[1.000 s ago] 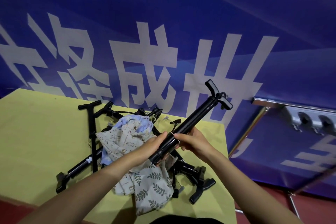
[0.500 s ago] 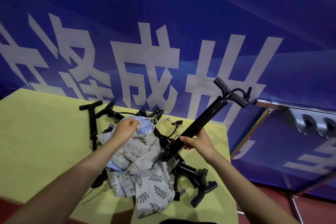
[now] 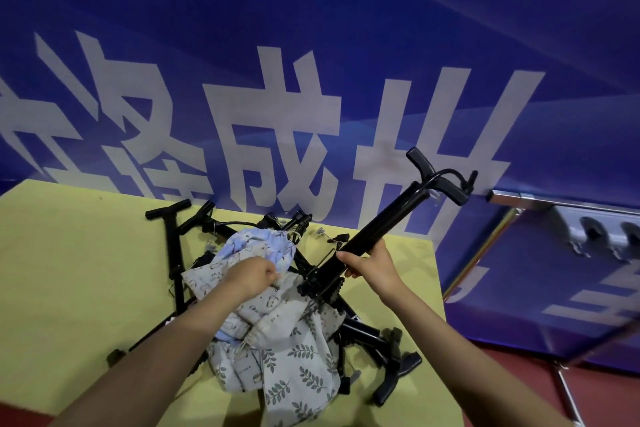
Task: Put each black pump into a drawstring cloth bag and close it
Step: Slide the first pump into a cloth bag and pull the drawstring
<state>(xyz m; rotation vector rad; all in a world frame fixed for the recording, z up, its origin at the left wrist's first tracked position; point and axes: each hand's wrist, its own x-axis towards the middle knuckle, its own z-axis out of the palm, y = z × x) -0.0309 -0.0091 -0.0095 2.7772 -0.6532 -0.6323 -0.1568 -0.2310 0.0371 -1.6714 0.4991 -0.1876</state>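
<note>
My right hand grips the barrel of a black pump, held tilted above the table with its T-handle up and to the right. My left hand pinches the cloth of a beige printed bag in a heap of drawstring cloth bags. A light blue bag with a gathered mouth lies on top of the heap. Several more black pumps lie crossed under and around the bags on the yellow table.
A blue banner with large white characters stands right behind the table. To the right, past the table edge, are a metal frame and red floor. Pump feet stick out near the table's front right.
My left hand let go of the pump and moved onto the cloth bags, then slid nearer and pinched the beige cloth. My right hand lifted the pump a little up and right.
</note>
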